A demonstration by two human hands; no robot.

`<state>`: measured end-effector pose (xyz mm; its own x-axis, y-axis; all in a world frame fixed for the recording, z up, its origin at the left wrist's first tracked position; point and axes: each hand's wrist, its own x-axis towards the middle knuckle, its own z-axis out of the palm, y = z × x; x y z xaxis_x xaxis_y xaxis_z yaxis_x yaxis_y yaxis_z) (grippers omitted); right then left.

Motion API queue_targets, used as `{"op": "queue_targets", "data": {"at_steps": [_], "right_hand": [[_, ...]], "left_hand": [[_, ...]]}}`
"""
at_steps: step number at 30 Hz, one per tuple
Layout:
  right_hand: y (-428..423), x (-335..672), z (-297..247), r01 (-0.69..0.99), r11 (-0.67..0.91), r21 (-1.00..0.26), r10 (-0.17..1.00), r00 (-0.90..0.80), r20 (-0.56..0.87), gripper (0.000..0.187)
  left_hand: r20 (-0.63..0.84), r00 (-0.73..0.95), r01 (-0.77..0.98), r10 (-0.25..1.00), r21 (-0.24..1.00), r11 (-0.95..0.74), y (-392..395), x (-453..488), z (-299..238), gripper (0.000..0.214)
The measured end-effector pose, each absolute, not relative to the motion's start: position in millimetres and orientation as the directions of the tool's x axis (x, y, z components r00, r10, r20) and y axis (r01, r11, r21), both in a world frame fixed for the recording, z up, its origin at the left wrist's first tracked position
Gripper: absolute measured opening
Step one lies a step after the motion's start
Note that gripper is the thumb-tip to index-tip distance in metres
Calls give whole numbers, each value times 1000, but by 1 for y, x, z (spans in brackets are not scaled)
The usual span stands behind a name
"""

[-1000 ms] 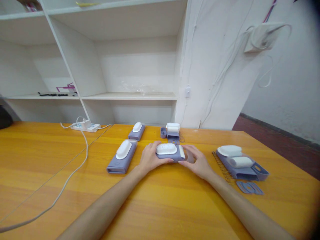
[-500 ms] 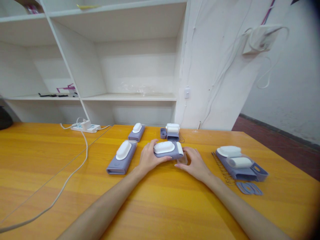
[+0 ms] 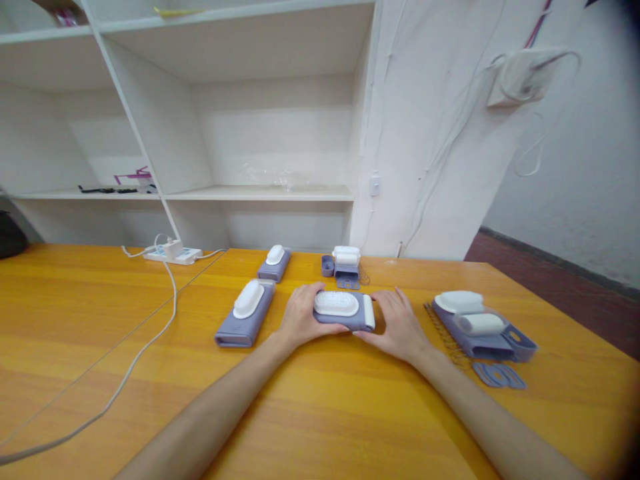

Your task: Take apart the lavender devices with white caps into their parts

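Your left hand [image 3: 306, 313] is gripping the purple-grey unit [image 3: 345, 313] at the centre of the frame, its fingers wrapping behind the left end and its thumb lying along the near edge. Your right hand [image 3: 403, 327] is curving around the right end, thumb reaching the near edge; whether its fingers are pressing, you cannot tell. The unit is carrying a white oval pad [image 3: 336, 303] and a white strip [image 3: 369, 312]; whether it is touching the table is unclear. The shell is probably behaving as light, stiff, smooth plastic, so slipping is likelier than crushing. You should be holding it by its long sides, loading the shell rather than the pad.

The wooden table [image 3: 320, 420] is showing a glossy, flat top across the lower frame. Flat rings [image 3: 493, 375] are lying at the lower right. White shelves [image 3: 260, 193] are filling the upper left; a power strip [image 3: 187, 256] is sitting below them.
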<state>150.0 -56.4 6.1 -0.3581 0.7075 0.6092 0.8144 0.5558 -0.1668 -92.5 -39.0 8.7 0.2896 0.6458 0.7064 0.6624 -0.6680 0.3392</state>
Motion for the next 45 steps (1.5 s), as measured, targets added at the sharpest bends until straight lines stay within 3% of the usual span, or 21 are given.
{"op": "queue_targets", "data": {"at_steps": [8,13,18,23,29,33,39,45], "right_hand": [[-64,147,17,796,594,-111,659,-404,634,57],[-65,145,15,779,609,-152,642,-371,671,55],[-59,147,7,830,490,-267,686,-178,705,60],[-60,146,2,784,562,-261,649,-223,728,64],[-67,128,-1,600,549,-582,694,61,718,34],[-67,123,4,528,536,-659,643,251,724,38],[-57,129,-4,630,480,-611,651,211,729,52],[-51,129,-12,770,509,-385,656,-58,753,32]], "left_hand": [[768,345,633,539,233,-738,-42,-93,11,83],[759,350,609,549,260,-749,-43,-95,10,84],[757,266,646,597,319,-694,-42,-96,8,82],[772,250,645,584,317,-696,-43,-95,9,81],[806,267,654,529,251,-713,-43,-93,9,81],[811,167,706,560,298,-642,-42,-93,9,79],[784,-58,789,619,416,-452,-37,-95,9,75],[727,-158,782,668,505,-365,-35,-95,9,75]]}}
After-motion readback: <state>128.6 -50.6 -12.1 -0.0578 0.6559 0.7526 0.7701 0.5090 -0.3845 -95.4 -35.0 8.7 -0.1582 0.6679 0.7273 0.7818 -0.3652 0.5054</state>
